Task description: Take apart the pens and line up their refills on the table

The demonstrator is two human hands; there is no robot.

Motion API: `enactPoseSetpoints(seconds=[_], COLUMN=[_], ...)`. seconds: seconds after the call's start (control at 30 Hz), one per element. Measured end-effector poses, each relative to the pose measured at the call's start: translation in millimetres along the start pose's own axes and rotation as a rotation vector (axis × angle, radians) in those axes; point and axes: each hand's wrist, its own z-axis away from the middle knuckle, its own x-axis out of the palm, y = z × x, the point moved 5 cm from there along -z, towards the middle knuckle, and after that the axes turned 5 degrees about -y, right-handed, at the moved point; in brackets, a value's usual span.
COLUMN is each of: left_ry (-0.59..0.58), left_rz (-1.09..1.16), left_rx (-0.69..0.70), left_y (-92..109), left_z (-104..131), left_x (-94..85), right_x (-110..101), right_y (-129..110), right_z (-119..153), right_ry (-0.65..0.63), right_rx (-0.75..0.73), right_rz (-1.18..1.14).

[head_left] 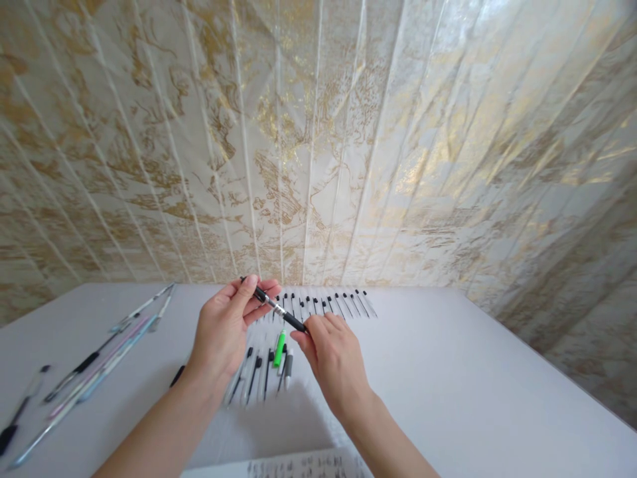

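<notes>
A black pen (pixel 273 304) with a clear middle section is held slantwise above the white table. My left hand (pixel 226 325) pinches its upper left end between thumb and fingers. My right hand (pixel 333 348) is closed around the lower right end, which its fingers hide. Below and between the hands lie several clear pens with black caps (pixel 253 378). Among them are a bright green pen or highlighter (pixel 279 348) and a grey-and-white pen (pixel 288 368).
Behind the hands, a row of black-tipped refills or thin pens (pixel 343 304) lies on the table (pixel 448 385). Several longer pens (pixel 99 365) lie at the left. A sheet with handwriting (pixel 298 465) is at the near edge. A gold-patterned curtain (pixel 308 146) hangs behind the table.
</notes>
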Motion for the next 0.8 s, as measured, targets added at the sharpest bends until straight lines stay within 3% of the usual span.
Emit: enactPoseSetpoints(seconds=[0.1,0.27,0.47,0.67,0.8], left_ry=[0.016,-0.002,0.041,0.055,0.068], left_rz=[0.045,0.078,0.128,0.15,0.173], left_rx=[-0.02,-0.037,-0.023,-0.045,-0.029], left_y=[-2,-6,-14,-19,-18], left_z=[-1,0,0,4,7], left_x=[-1.0,1.1,-1.8,1.1,3.5], right_x=[-9,-5,-10,2,-3], right_y=[6,20,28,33,31], right_z=[-3,-2,-5,-2,-3], right_ry=[-0.031,-0.261,-0.104,-0.257,-0.135], right_rx=[0.096,0.379,0.332,0.411,0.361], right_rz=[-0.086,-0.332,-0.569,-0.559,-0.556])
